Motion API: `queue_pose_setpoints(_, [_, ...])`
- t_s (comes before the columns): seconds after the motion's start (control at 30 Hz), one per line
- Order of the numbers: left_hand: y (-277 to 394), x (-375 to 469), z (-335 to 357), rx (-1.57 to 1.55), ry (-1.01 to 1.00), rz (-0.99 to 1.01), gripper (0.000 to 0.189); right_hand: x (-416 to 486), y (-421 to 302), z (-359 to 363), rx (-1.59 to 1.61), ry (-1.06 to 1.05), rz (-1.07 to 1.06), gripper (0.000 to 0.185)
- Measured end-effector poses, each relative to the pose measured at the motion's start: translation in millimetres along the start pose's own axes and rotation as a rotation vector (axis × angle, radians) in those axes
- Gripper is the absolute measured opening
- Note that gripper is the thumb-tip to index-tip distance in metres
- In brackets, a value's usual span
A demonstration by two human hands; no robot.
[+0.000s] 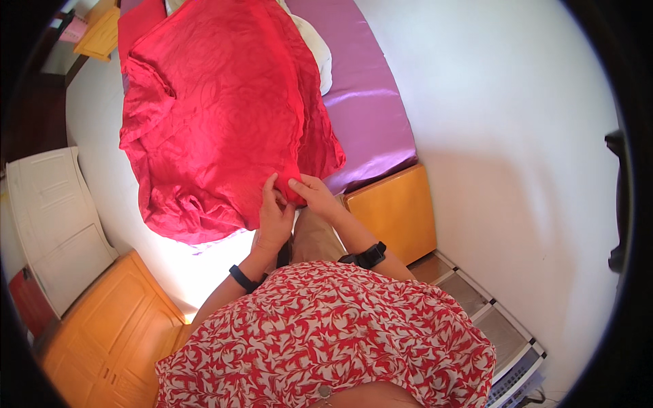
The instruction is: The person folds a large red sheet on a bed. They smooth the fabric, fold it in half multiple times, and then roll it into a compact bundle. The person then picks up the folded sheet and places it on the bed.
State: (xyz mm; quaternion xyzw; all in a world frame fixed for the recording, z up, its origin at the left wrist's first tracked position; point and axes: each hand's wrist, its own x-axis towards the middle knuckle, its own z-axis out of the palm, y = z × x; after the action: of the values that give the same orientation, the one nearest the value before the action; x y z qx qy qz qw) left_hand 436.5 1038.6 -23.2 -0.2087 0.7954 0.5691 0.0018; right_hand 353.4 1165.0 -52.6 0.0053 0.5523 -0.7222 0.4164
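A large red patterned fabric cover lies rumpled over the bed, its near end hanging over the edge. My right hand pinches the cover's near right edge between thumb and fingers. Close beside it on the left, my left hand is at the same edge with its index finger raised; whether it grips the cloth cannot be told. Under the cover at the right are a purple glossy sheet and part of a white padded item.
A wooden bed end panel stands right of my legs. A wooden cabinet and a white panelled piece of furniture are at left. A framed rack stands at lower right by the white wall.
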Motion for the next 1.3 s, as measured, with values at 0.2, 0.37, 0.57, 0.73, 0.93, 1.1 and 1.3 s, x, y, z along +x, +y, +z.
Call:
queue_pose_setpoints(0.2, [3,20,-28,0.258,0.119,0.083,0.068,5,-19,1,-0.859,-0.13,-0.375,0.033])
queue_pose_setpoints(0.37, [2,46,-44,0.403,0.376,0.18,0.066,23,-34,8,-0.916,-0.099,-0.387,0.028])
queue_pose_setpoints(0.57, [22,49,-46,-0.143,0.39,-0.131,0.059,29,-49,9,-0.661,-0.158,-0.519,0.026])
queue_pose_setpoints(0.73, [50,56,-70,0.239,0.15,0.036,0.058,42,-58,-13,-0.614,-0.193,-0.321,0.028])
queue_pose_setpoints(0.93, [61,91,-88,0.323,-0.53,0.419,0.055,60,-62,-32,-0.729,-0.365,-0.223,0.025])
queue_pose_setpoints(1.1, [62,123,-87,0.676,-0.685,0.421,0.035,64,-67,-41,-0.689,-0.375,-0.216,0.028])
queue_pose_setpoints(1.3, [73,132,-99,0.483,-0.646,0.429,0.013,61,-32,-53,-0.993,-0.332,-0.291,0.033])
